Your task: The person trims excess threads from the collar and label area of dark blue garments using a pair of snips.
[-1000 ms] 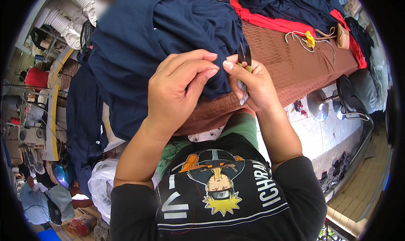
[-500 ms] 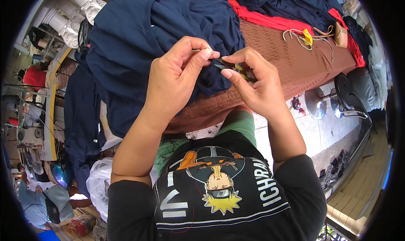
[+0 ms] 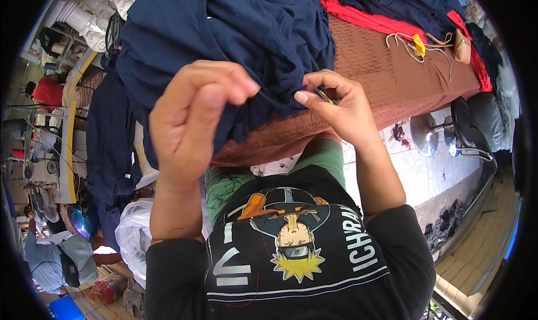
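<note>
My right hand [image 3: 342,104] is closed around thread snips [image 3: 324,96], whose dark and yellow-green parts show between thumb and fingers. Its fingertips are at the edge of a heap of navy-blue fabric [image 3: 269,28] on the table; whether they also touch the cloth I cannot tell. Raised over the near left part of the heap is my left hand [image 3: 193,115], slightly blurred. Its fingers are bent forward with the thumb apart from their tips, and nothing shows between them.
A brown-covered table [image 3: 381,68] bears the heap, a red cloth strip [image 3: 370,18], cords with a yellow piece [image 3: 418,46] and a tan holder [image 3: 462,46]. A round-based stool [image 3: 428,135] stands right. White plastic bags [image 3: 134,230] lie left; a person [image 3: 61,264] is at lower left.
My left hand has moved left and toward me, away from the right, and its thumb-and-finger pinch has come apart. The right hand stays near the heap's edge with the snips.
</note>
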A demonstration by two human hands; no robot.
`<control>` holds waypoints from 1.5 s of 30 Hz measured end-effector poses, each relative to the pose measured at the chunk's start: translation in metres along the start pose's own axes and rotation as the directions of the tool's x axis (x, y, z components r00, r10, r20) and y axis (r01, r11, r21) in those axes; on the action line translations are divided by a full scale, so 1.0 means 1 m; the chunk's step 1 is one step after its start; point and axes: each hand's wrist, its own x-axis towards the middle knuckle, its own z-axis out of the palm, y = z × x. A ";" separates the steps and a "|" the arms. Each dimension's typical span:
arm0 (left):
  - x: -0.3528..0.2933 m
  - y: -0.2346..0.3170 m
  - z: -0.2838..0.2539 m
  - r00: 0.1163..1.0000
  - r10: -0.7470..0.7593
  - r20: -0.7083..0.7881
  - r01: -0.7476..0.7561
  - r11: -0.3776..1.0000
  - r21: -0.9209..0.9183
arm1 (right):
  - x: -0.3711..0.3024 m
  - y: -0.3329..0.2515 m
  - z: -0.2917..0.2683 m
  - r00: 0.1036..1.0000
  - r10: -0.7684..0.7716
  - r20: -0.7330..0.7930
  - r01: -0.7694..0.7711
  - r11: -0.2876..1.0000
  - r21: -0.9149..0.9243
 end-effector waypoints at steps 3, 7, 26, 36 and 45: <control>-0.009 -0.012 0.011 0.998 -0.065 0.005 0.063 0.974 0.217 | 0.006 -0.001 0.012 1.000 0.021 0.014 -0.024 0.952 0.304; -0.017 -0.029 0.029 0.999 0.051 -0.016 -0.037 0.875 0.483 | 0.007 -0.022 0.005 0.958 0.236 0.164 -0.286 0.848 0.447; -0.005 -0.031 0.022 0.981 0.073 -0.179 -0.029 0.971 0.237 | 0.005 -0.026 0.021 0.992 0.096 -0.085 -0.039 0.858 0.513; 0.009 -0.010 0.007 0.998 -0.046 -0.031 0.053 0.955 0.291 | 0.003 -0.027 0.019 0.987 0.100 -0.129 -0.029 0.886 0.462; 0.021 -0.003 -0.017 0.942 0.052 0.332 -0.111 0.981 0.159 | 0.003 -0.015 0.014 0.990 -0.035 -0.135 0.079 0.936 0.342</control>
